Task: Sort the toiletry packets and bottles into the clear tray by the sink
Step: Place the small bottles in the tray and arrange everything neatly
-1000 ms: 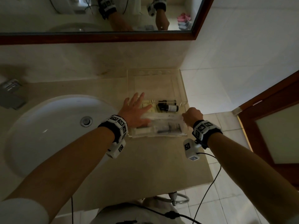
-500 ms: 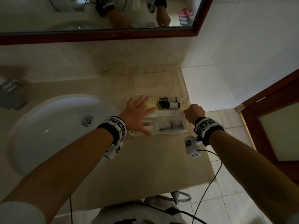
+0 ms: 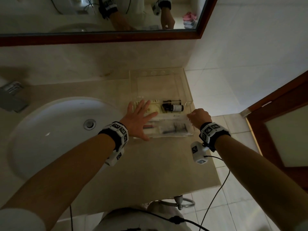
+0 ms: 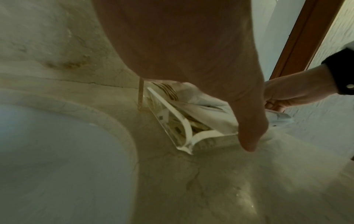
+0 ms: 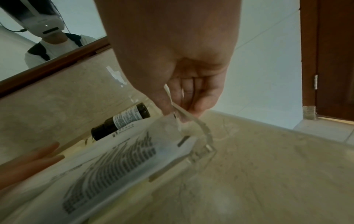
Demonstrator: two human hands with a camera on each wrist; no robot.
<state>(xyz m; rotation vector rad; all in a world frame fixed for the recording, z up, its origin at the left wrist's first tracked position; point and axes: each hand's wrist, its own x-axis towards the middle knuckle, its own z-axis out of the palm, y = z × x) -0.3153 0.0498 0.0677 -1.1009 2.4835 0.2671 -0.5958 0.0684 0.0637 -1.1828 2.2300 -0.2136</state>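
While the left hand (image 3: 140, 118) lies flat with fingers spread over the left end of a long clear packet (image 3: 173, 126), released and only pressing on it, the right hand (image 3: 199, 117) pinches the packet's right end between thumb and curled fingers (image 5: 193, 97). Between the two grips the packet rests across the near part of the clear tray (image 3: 186, 90), which stands on the tabletop (image 3: 150, 164) just right of the sink (image 3: 55, 130). Just beyond the right grip, inside the tray, a dark bottle (image 3: 173, 108) with a white label lies on its side, with a second dark bottle (image 3: 171, 102) behind it. Beyond the left fingertips lies a pale patterned packet (image 3: 154, 110).
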